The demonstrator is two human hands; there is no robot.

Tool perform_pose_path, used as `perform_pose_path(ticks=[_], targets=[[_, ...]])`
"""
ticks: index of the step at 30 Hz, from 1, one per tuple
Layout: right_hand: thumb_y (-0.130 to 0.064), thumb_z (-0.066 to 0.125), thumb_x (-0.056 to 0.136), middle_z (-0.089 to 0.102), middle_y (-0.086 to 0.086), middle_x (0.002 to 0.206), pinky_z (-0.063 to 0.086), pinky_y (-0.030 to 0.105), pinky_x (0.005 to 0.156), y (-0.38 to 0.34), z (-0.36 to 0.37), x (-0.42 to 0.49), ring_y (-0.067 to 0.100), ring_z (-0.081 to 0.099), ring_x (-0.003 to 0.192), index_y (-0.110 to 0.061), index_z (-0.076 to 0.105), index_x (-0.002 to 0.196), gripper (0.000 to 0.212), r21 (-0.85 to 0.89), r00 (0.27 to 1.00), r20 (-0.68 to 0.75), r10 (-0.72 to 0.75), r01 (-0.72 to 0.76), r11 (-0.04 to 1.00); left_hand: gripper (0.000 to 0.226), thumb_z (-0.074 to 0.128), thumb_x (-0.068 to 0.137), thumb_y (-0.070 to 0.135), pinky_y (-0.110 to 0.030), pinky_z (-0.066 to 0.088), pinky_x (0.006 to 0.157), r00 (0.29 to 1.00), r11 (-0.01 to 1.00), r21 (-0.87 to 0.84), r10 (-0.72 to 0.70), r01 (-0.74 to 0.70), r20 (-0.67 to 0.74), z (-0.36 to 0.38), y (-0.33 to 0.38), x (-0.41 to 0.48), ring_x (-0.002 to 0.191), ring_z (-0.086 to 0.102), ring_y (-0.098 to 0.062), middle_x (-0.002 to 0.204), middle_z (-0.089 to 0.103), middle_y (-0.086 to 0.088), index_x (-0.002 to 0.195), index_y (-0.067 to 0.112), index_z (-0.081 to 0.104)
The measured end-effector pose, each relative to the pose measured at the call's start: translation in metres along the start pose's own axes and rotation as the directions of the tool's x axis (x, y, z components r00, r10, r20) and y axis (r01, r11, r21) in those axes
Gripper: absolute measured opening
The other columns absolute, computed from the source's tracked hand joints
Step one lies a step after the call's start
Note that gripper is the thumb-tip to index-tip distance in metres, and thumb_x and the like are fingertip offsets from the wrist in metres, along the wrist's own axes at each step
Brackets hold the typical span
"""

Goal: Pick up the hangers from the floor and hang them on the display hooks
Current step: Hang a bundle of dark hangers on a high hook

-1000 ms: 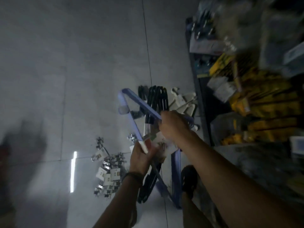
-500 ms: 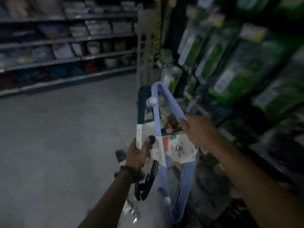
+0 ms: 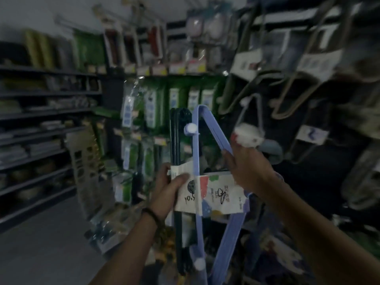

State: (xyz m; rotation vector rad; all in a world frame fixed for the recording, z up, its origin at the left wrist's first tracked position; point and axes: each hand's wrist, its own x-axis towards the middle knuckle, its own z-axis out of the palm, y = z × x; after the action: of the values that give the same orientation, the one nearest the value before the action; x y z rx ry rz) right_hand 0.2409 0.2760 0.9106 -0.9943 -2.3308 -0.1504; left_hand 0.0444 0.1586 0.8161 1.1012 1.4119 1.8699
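I hold two bundles of hangers upright in front of a store display. A pack of lilac hangers [image 3: 213,132] with a white paper label [image 3: 218,194] stands beside a bundle of dark hangers [image 3: 176,140]. My left hand [image 3: 168,190] grips both bundles at the label, thumb across the paper. My right hand [image 3: 246,167] grips the right arm of the lilac hangers near the top. Other hangers on display hooks [image 3: 287,93] hang at the upper right, blurred.
Shelves with green packaged goods [image 3: 156,108] stand straight ahead. Dark shelving [image 3: 41,124] runs along the left wall. Grey floor [image 3: 41,243] shows at the lower left. The display on the right is close to my right arm.
My view has swung up from the floor to the shelves. Both hands have lifted the lilac and dark hanger bundles from the floor up to the display.
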Motion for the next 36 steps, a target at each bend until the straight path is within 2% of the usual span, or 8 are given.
perform_pose_path(ticks=[3,9,14,18,22,27,31,36], targets=[[-0.044,0.040,0.110,0.062,0.002,0.076,0.047,0.037,0.052,0.042,-0.060,-0.012,0.022,0.054,0.056,-0.021,0.053,0.119,0.028,-0.040,0.997,-0.044,0.062,-0.063,0.997,0.047,0.067,0.101,0.038,-0.023,0.057,0.079,0.995,0.998,-0.016,0.065,-0.063,0.082,0.083,0.039,0.003,0.095,0.072,-0.005,0.117,0.071,0.011,0.141,0.032,0.041],[-0.039,0.043,0.109,0.060,0.003,0.079,0.043,0.036,0.054,0.141,-0.167,-0.070,0.027,0.050,0.059,-0.023,0.044,0.105,0.016,-0.137,0.960,-0.148,0.237,-0.257,0.956,0.017,0.074,0.094,0.040,-0.056,0.061,0.089,0.969,0.995,-0.023,0.099,-0.096,0.225,0.224,0.086,-0.005,0.098,0.077,-0.030,0.105,0.080,-0.002,0.110,0.033,0.074],[-0.037,0.044,0.108,0.061,0.001,0.075,0.050,0.039,0.053,0.229,-0.261,-0.131,0.027,0.055,0.058,-0.028,0.038,0.117,0.014,-0.243,0.925,-0.217,0.310,-0.359,0.901,0.034,0.065,0.097,0.056,-0.045,0.059,0.075,0.929,0.930,0.136,0.312,-0.341,0.197,0.338,0.129,-0.028,0.082,0.074,-0.023,0.086,0.078,-0.005,0.096,0.024,0.075],[-0.038,0.044,0.107,0.063,0.005,0.076,0.051,0.040,0.052,0.288,-0.328,-0.177,0.031,0.060,0.060,-0.027,0.032,0.124,0.024,-0.315,0.888,-0.322,0.330,-0.429,0.847,0.011,0.055,0.107,0.045,-0.039,0.058,0.087,0.803,0.794,0.192,0.510,-0.577,0.307,0.401,0.149,-0.034,0.096,0.070,-0.016,0.102,0.071,0.012,0.114,0.054,0.055],[-0.032,0.046,0.108,0.058,0.002,0.069,0.044,0.037,0.049,0.335,-0.385,-0.207,0.026,0.055,0.054,-0.027,0.032,0.117,0.017,-0.306,0.881,-0.332,0.337,-0.438,0.845,0.012,0.052,0.108,0.035,-0.036,0.055,0.074,0.727,0.682,0.252,0.638,-0.686,0.253,0.452,0.175,-0.030,0.083,0.067,-0.006,0.092,0.070,0.010,0.118,0.035,0.059],[-0.031,0.050,0.105,0.060,0.004,0.080,0.048,0.041,0.054,0.383,-0.423,-0.206,0.028,0.055,0.061,-0.023,0.037,0.129,0.028,-0.349,0.856,-0.353,0.378,-0.495,0.796,0.016,0.060,0.104,0.042,-0.007,0.046,0.061,0.643,0.603,0.267,0.584,-0.752,0.495,0.501,0.224,-0.033,0.074,0.065,0.008,0.081,0.072,0.006,0.108,0.028,0.068],[-0.024,0.059,0.101,0.054,0.001,0.087,0.048,0.038,0.061,0.408,-0.445,-0.184,0.028,0.057,0.072,-0.017,0.047,0.124,0.027,-0.415,0.833,-0.354,0.425,-0.547,0.727,0.010,0.061,0.103,0.041,-0.036,0.062,0.073,0.508,0.625,0.093,0.528,-0.775,0.681,0.546,0.242,-0.021,0.072,0.072,-0.010,0.082,0.076,0.005,0.101,0.039,0.070],[-0.026,0.068,0.097,0.068,0.002,0.100,0.056,0.037,0.069,0.434,-0.468,-0.134,0.029,0.072,0.088,-0.021,0.053,0.121,0.029,-0.532,0.823,-0.371,0.431,-0.569,0.627,0.031,0.058,0.105,0.042,-0.036,0.059,0.078,0.313,0.538,-0.030,0.534,-0.842,0.785,0.596,0.266,0.005,0.081,0.072,-0.015,0.092,0.076,-0.004,0.113,0.015,0.072]])
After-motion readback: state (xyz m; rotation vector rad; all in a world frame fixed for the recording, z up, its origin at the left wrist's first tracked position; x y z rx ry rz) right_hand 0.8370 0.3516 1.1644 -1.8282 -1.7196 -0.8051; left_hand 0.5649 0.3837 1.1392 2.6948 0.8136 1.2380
